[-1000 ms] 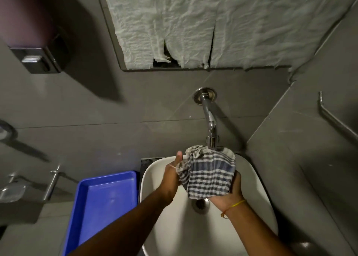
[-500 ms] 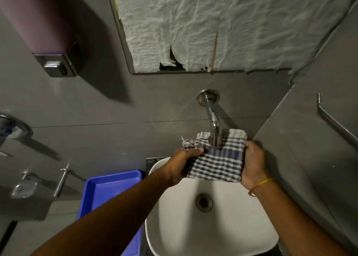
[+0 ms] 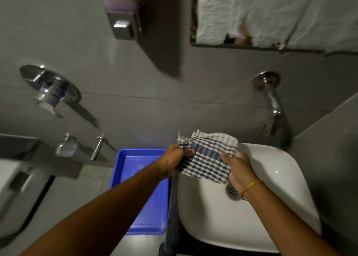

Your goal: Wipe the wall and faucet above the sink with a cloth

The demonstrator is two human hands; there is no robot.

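no readable text, label or number anywhere

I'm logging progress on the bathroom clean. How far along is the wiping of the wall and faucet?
Done: nothing can be confirmed; no wiped streaks show on the grey wall.
In hand: the left hand and right hand both hold the checked cloth over the sink, clear of the faucet and the wall.
Left: apparently both wall and faucet need wiping.
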